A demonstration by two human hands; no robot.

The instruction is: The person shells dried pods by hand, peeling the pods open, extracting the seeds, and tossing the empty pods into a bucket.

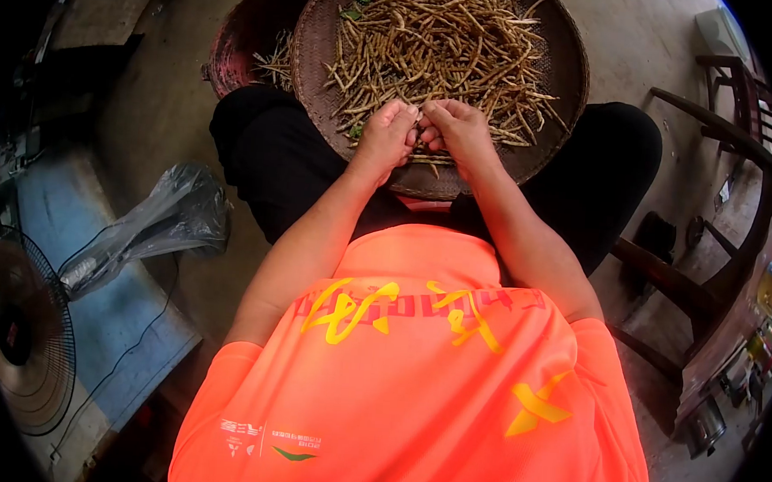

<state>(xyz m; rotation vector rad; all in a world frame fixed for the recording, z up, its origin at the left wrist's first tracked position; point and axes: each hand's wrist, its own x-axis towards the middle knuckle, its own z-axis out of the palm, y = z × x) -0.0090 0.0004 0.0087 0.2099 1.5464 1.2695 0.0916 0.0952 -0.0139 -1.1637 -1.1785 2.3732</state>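
A round woven tray (571, 76) rests at my lap, heaped with dry brown bean pods (442, 46); a few green leaves lie at its left side. Over the near part of the pods, my left hand (390, 135) and my right hand (455, 130) meet, with thumbs and fingertips pinched close together. The fingers of both hands are curled inward. Whatever lies between the fingertips is too small to make out. One pod lies just below the hands near the tray's front rim.
A reddish bucket (231, 50) with pod scraps stands left of the tray. At the left are a clear plastic bag (171, 215) and a fan (22, 334). Wooden chairs (737, 209) stand at the right, with a metal pot (706, 426) below them.
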